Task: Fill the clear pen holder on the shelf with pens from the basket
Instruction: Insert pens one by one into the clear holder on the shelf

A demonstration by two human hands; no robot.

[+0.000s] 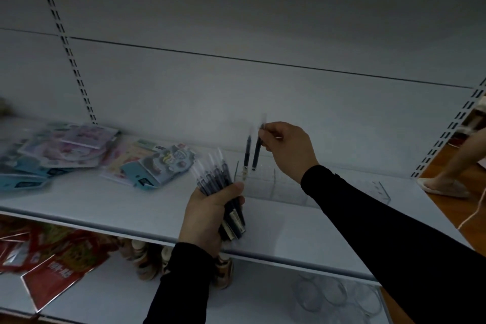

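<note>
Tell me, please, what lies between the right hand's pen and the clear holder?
Head view: nothing. The pen pinched by the right hand hangs tip-down above the clear holder, beside a pen already inside.
</note>
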